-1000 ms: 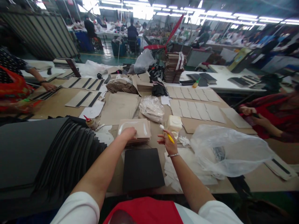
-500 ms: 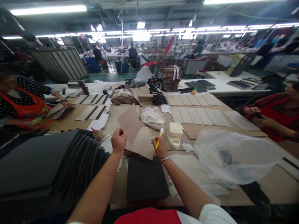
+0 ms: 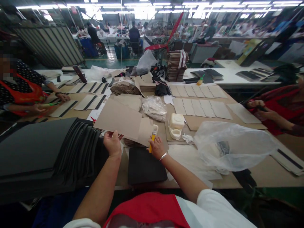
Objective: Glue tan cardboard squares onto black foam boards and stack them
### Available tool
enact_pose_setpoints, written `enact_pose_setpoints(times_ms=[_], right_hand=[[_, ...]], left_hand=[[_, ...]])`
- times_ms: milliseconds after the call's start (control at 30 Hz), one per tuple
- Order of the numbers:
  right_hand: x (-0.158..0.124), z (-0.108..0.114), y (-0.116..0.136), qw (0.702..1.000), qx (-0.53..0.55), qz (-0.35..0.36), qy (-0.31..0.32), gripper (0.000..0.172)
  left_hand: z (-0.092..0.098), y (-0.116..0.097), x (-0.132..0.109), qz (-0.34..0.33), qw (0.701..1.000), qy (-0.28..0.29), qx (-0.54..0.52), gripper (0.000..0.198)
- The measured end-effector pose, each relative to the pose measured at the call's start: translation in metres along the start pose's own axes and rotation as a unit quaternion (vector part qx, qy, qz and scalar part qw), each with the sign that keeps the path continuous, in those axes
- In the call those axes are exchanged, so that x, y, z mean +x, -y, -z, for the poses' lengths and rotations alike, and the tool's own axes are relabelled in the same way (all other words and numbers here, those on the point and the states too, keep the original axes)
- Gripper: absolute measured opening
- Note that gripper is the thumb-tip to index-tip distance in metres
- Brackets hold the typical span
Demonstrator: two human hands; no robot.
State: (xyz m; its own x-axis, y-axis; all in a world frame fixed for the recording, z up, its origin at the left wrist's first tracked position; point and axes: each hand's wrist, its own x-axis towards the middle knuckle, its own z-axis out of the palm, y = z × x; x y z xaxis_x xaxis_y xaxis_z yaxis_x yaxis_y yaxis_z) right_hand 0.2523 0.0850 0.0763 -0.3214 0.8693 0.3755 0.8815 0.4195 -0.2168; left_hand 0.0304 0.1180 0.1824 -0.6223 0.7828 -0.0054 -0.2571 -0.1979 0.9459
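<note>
My left hand [image 3: 112,143] is closed on the near edge of a tan cardboard sheet [image 3: 118,118], held raised and tilted above the table. A second tan sheet [image 3: 144,133] hangs beside it, touching my right hand [image 3: 156,147]. That hand is closed round a yellow-handled brush [image 3: 153,136] with white bristles pointing up. Below both hands a black square board [image 3: 144,166] lies flat on the table. A white glue tub [image 3: 176,125] stands just right of the brush.
A fanned stack of black boards [image 3: 47,148] fills the left. A clear plastic bag [image 3: 232,145] lies at the right. Rows of tan cards [image 3: 201,107] cover the far table. A person in red [image 3: 280,107] sits at right, another person [image 3: 21,91] at left.
My left hand lifted a tan sheet off the stack and raised it; it now tilts higher and to the left. My right hand with the brush drew closer to me.
</note>
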Motion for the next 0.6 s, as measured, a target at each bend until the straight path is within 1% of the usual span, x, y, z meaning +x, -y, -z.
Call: enact_pose_setpoints(times_ms=[33, 100, 167, 233, 300, 367, 433, 500, 600], right_hand=[[0.006, -0.002, -0.003, 1.0, -0.003, -0.011, 0.003, 0.042], [0.02, -0.002, -0.013, 0.998, 0.0, -0.06, -0.012, 0.038], [0.031, 0.004, -0.022, 0.991, 0.029, -0.118, -0.051, 0.034], [0.036, 0.013, -0.026, 0.975, 0.1, -0.168, -0.102, 0.03], [0.034, 0.024, -0.024, 0.947, 0.198, -0.213, -0.136, 0.025], [0.028, 0.034, -0.016, 0.915, 0.277, -0.255, -0.146, 0.024], [0.021, 0.041, -0.008, 0.894, 0.312, -0.285, -0.149, 0.026], [0.015, 0.045, -0.003, 0.885, 0.32, -0.297, -0.162, 0.028], [0.005, 0.05, -0.004, 0.863, 0.356, -0.308, -0.184, 0.03]], left_hand=[[0.002, 0.0, 0.0, 0.007, 1.0, 0.003, -0.011, 0.026], [0.006, 0.001, -0.003, 0.026, 0.999, 0.007, -0.03, 0.027], [0.006, 0.005, -0.007, 0.057, 0.997, 0.012, -0.048, 0.028], [0.005, 0.012, -0.014, 0.096, 0.993, 0.02, -0.06, 0.029], [0.002, 0.02, -0.023, 0.132, 0.988, 0.036, -0.07, 0.03], [-0.002, 0.028, -0.035, 0.163, 0.982, 0.056, -0.081, 0.031], [-0.006, 0.036, -0.046, 0.192, 0.975, 0.072, -0.088, 0.031], [-0.01, 0.042, -0.057, 0.219, 0.968, 0.082, -0.09, 0.031], [-0.015, 0.046, -0.07, 0.246, 0.96, 0.097, -0.093, 0.033]])
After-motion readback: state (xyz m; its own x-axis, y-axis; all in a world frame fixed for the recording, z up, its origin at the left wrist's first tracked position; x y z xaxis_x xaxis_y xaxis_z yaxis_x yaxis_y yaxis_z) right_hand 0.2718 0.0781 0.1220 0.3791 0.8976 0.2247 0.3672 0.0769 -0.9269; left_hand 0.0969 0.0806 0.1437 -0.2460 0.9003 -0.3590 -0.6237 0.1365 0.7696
